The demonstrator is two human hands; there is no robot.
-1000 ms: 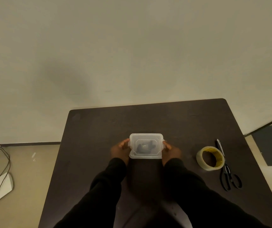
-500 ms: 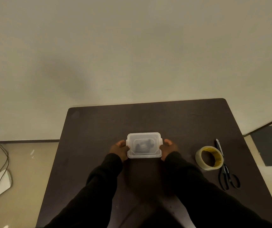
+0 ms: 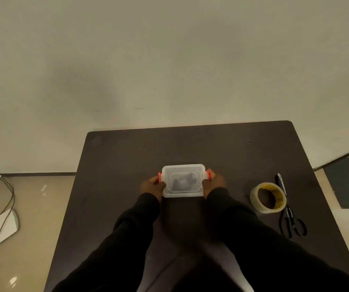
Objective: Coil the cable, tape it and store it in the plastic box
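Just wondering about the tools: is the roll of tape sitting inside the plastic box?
No, the roll of tape lies on the table, right of the closed plastic box.

Left hand (image 3: 152,185) and right hand (image 3: 213,181) curled inward (black-sleeved arms extended)

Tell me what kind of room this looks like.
Probably a plain office or workroom: a dark table against a bare wall, a tape roll and scissors on it, and a power cable on the floor.
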